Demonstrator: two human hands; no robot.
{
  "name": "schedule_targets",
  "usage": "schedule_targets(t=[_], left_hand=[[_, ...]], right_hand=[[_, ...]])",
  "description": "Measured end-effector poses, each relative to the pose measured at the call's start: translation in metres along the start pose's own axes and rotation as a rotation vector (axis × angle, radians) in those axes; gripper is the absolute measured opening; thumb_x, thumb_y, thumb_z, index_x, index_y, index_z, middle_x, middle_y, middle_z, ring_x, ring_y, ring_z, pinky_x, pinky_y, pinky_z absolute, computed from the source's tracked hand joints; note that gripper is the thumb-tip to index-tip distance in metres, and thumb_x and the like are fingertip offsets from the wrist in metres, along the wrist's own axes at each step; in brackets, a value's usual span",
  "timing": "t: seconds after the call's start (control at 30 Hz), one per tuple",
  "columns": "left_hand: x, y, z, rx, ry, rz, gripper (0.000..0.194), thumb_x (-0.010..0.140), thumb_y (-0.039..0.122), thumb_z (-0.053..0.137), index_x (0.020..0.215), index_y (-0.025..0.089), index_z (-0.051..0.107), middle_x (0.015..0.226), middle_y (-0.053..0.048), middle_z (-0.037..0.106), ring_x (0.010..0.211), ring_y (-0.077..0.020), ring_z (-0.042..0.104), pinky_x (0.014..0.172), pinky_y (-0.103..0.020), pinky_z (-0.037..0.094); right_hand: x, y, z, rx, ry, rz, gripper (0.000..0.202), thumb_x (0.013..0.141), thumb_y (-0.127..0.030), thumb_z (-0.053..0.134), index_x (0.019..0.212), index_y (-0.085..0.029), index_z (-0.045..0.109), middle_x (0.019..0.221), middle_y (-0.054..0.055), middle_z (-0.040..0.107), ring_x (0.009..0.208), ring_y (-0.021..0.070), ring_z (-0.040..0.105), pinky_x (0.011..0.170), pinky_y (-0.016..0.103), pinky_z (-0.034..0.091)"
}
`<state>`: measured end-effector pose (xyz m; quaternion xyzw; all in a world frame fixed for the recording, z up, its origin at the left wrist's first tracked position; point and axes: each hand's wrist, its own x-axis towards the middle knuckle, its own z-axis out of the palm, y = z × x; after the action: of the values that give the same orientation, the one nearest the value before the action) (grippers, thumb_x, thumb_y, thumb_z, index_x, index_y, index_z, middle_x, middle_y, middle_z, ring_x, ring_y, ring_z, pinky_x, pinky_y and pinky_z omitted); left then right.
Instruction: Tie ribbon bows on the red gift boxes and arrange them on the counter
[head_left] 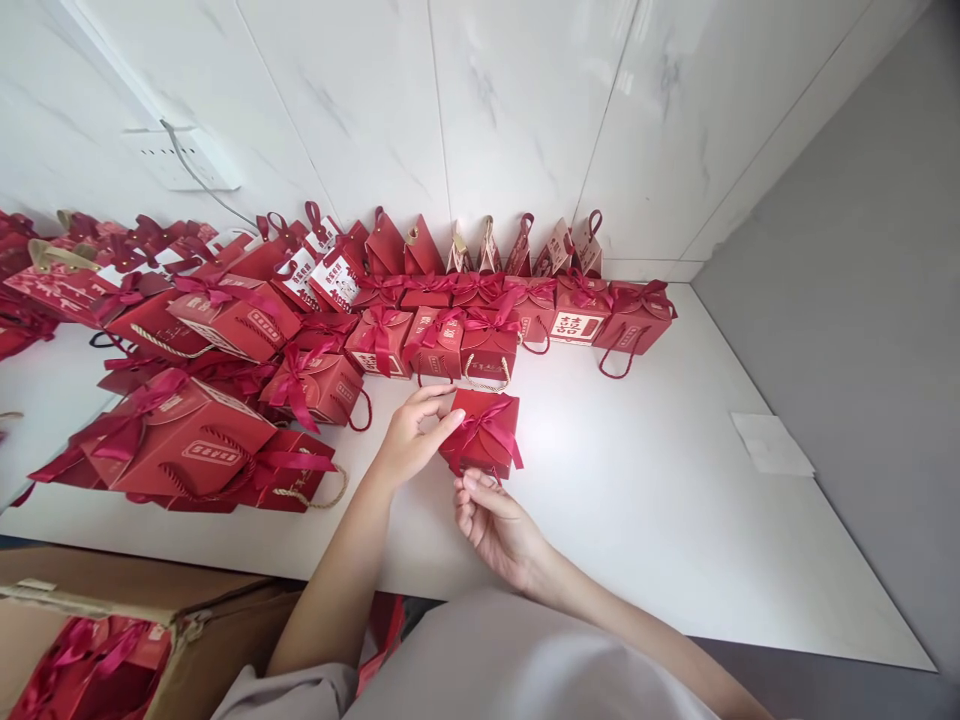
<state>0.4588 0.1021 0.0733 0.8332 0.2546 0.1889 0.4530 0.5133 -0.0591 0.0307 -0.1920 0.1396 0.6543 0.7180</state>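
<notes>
A small red gift box with a magenta ribbon bow on its lid stands on the white table before me. My left hand grips its left side, thumb on the lid's edge and fingers at the back corner. At the box's front lower edge, my right hand is closed in a pinch on what looks like the cord handle, mostly hidden by the fingers. Just behind stands a row of similar red boxes with bows and cord handles.
More red boxes are piled at the left. Small upright bags with loops line the tiled wall. An open cardboard box holding red boxes sits at the lower left. A white paper lies near the table's right edge.
</notes>
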Motion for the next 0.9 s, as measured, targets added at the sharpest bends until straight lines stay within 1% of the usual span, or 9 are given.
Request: schedule_targets(t=[0.1, 0.2, 0.4, 0.47, 0.53, 0.6, 0.67, 0.8, 0.9], left_hand=[[-0.001, 0.006, 0.004, 0.127, 0.04, 0.019, 0.027, 0.086, 0.048, 0.065, 0.086, 0.022, 0.074, 0.129, -0.006, 0.062, 0.123, -0.0251, 0.058, 0.109, -0.04, 0.042], [0.001, 0.01, 0.008, 0.202, 0.045, 0.029, 0.031, 0.085, 0.051, 0.066, 0.099, 0.025, 0.076, 0.123, -0.006, 0.064, 0.117, -0.0249, 0.061, 0.105, -0.038, 0.046], [0.007, 0.012, 0.01, 0.194, -0.004, 0.015, 0.033, 0.085, 0.055, 0.064, 0.102, 0.03, 0.077, 0.119, -0.002, 0.067, 0.113, -0.0236, 0.063, 0.103, -0.036, 0.048], [0.007, 0.012, 0.011, 0.203, -0.019, 0.011, 0.032, 0.084, 0.055, 0.066, 0.101, 0.029, 0.076, 0.119, -0.002, 0.066, 0.113, -0.0232, 0.063, 0.102, -0.036, 0.048], [0.007, 0.012, 0.012, 0.227, -0.017, 0.011, 0.031, 0.082, 0.055, 0.068, 0.088, 0.025, 0.075, 0.12, -0.004, 0.066, 0.112, -0.0234, 0.063, 0.1, -0.036, 0.048], [0.006, 0.012, 0.014, 0.253, 0.0, 0.011, 0.037, 0.08, 0.055, 0.07, 0.068, 0.021, 0.064, 0.121, -0.005, 0.065, 0.111, -0.0242, 0.064, 0.097, -0.036, 0.049], [0.006, 0.013, 0.016, 0.273, 0.019, 0.011, 0.045, 0.079, 0.054, 0.07, 0.058, 0.019, 0.052, 0.119, -0.006, 0.066, 0.11, -0.0247, 0.064, 0.095, -0.036, 0.049], [0.004, 0.016, 0.019, 0.263, 0.021, 0.004, 0.042, 0.083, 0.051, 0.065, 0.06, 0.02, 0.049, 0.104, -0.006, 0.068, 0.096, -0.0223, 0.065, 0.087, -0.035, 0.049], [0.003, 0.019, 0.019, 0.252, 0.019, -0.016, 0.038, 0.083, 0.053, 0.064, 0.065, 0.02, 0.055, 0.091, -0.004, 0.067, 0.085, -0.0207, 0.064, 0.078, -0.033, 0.049]], right_hand=[[-0.015, -0.009, -0.009, -0.355, -0.071, -0.219, 0.012, 0.075, -0.021, 0.084, 0.084, -0.019, 0.076, 0.079, 0.0, 0.075, 0.065, 0.0061, 0.067, 0.065, 0.015, 0.055], [-0.031, -0.02, -0.014, -0.818, -0.106, -0.529, 0.006, 0.084, -0.024, 0.075, 0.089, -0.024, 0.078, 0.084, 0.002, 0.076, 0.074, 0.0118, 0.071, 0.073, 0.023, 0.058], [-0.051, -0.046, -0.012, -1.58, -0.172, -1.296, 0.03, 0.089, -0.007, 0.063, 0.111, -0.024, 0.074, 0.092, 0.007, 0.075, 0.081, 0.0171, 0.071, 0.071, 0.029, 0.059], [-0.053, -0.052, -0.011, -1.733, -0.209, -1.48, 0.036, 0.088, -0.004, 0.063, 0.118, -0.022, 0.07, 0.09, 0.008, 0.074, 0.078, 0.0173, 0.071, 0.069, 0.029, 0.059], [-0.055, -0.055, -0.01, -1.832, -0.222, -1.579, 0.038, 0.088, -0.004, 0.063, 0.122, -0.021, 0.067, 0.089, 0.008, 0.074, 0.077, 0.0177, 0.071, 0.068, 0.03, 0.059], [-0.056, -0.053, -0.01, -1.852, -0.238, -1.546, 0.036, 0.09, -0.007, 0.062, 0.122, -0.022, 0.067, 0.09, 0.007, 0.075, 0.077, 0.0174, 0.071, 0.069, 0.029, 0.059], [-0.056, -0.047, -0.013, -1.796, -0.278, -1.351, 0.03, 0.093, -0.01, 0.06, 0.119, -0.023, 0.069, 0.092, 0.006, 0.076, 0.077, 0.0163, 0.072, 0.068, 0.028, 0.059], [-0.049, -0.034, -0.022, -1.62, -0.262, -0.878, 0.024, 0.097, -0.021, 0.056, 0.109, -0.028, 0.075, 0.093, 0.004, 0.077, 0.077, 0.018, 0.072, 0.069, 0.03, 0.059], [-0.044, -0.03, -0.028, -1.545, -0.141, -0.754, 0.022, 0.096, -0.026, 0.059, 0.104, -0.032, 0.078, 0.093, 0.004, 0.078, 0.08, 0.0225, 0.073, 0.073, 0.036, 0.058]])
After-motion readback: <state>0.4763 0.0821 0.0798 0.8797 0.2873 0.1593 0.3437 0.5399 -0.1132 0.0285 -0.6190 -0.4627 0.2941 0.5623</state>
